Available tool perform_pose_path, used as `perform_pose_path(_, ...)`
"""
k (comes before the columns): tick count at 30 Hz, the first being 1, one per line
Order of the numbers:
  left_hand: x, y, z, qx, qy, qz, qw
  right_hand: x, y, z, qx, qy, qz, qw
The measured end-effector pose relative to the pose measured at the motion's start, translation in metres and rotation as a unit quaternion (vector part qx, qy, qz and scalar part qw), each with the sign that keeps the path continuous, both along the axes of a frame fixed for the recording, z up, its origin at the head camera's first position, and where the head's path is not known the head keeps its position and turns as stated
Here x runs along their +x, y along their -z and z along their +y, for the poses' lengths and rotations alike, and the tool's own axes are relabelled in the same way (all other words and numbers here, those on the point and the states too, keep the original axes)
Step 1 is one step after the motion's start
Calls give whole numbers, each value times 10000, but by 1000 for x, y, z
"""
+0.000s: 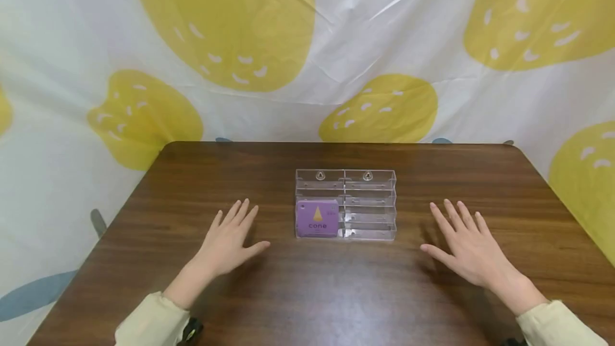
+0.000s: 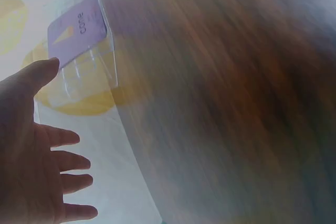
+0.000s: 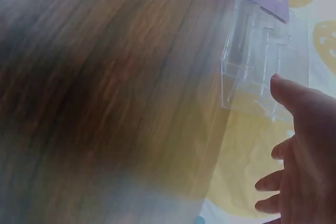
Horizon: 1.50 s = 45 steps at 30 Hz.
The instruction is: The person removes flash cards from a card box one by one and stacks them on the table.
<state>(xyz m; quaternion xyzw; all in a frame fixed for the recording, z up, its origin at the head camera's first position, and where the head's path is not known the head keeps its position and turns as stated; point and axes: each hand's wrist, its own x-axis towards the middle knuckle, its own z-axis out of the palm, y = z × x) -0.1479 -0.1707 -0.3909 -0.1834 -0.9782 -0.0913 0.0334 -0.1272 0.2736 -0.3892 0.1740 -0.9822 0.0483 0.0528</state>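
A clear plastic tiered card rack [image 1: 370, 218] stands on the table between my two hands. In its lower left compartment sits a purple card [image 1: 317, 223] printed with a yellow cone and the word "cone". To the left of the rack is my left hand [image 1: 230, 242], palm down, fingers straight and spread, holding nothing. My right hand [image 1: 473, 250] is on the other side, likewise spread and holding nothing. Both hands are apart from the rack in the head view. The left wrist view shows the left thumb [image 2: 42, 74] overlapping the card's edge.
The brown wooden table [image 1: 269, 303] has its far edge against a hanging white cloth [image 1: 269, 116] patterned with yellow fruit. Two small clear hanging loops show on the rack's top back edge. Pale sleeves [image 1: 156, 319] cover both forearms.
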Motion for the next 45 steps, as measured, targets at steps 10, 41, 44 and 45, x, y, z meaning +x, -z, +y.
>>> perform_pose_path(10, -5, -2, 15, 201, 216, 74, 9995, -5, 3, 4, -290, -232, -127, 9992)
perform_pose_path(41, -31, 10, 53, 2468, 219, 260, 9685, -33, 9, -11, -1080, -1014, 761, 9860)
perform_pose_path(44, -33, 10, 58, 2487, 318, 310, 9676, -37, 12, -12, -1184, -1078, 787, 9840)
perform_pose_path(45, -33, 9, 59, 2496, 345, 332, 9672, -38, 13, -13, -1213, -1106, 803, 9832)
